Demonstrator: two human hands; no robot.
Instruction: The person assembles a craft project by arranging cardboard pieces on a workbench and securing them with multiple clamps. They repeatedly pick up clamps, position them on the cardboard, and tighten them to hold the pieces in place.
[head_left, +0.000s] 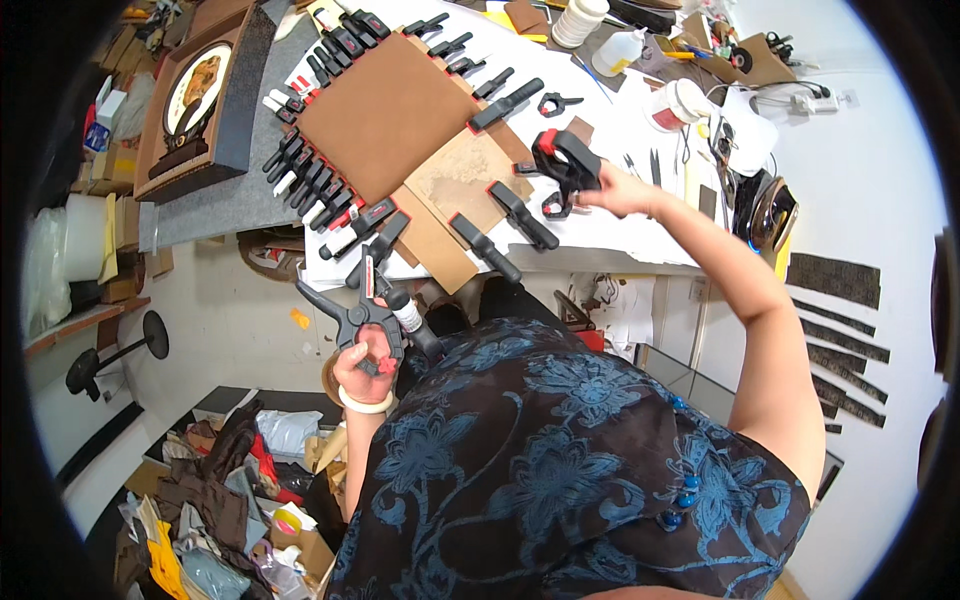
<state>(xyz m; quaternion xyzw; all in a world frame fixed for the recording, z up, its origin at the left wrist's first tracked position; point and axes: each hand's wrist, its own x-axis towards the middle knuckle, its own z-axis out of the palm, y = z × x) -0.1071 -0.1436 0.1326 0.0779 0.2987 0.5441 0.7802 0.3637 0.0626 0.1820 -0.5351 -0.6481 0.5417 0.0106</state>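
A brown leather-like panel [385, 115] lies on the white table, its edges gripped by several black spring clamps with red pads. In front of it is a stained tan board [462, 178], with two clamps on its near edge, one of them a black spring clamp [484, 246]. My right hand [622, 192] is closed around a black clamp with red pads [568, 160], right of the board and above the table. Low in front of the table, my left hand [362, 372] holds black spring clamps [352, 318], with fingers partly hidden behind them. How many it holds, I cannot tell.
A framed piece [192, 95] stands at the far left on a grey surface. At the back right are a white squeeze bottle [620, 52], a white jar [678, 105] and hand tools. A small clamp [557, 103] lies loose nearby. Piled cloth [215, 480] fills the lower left.
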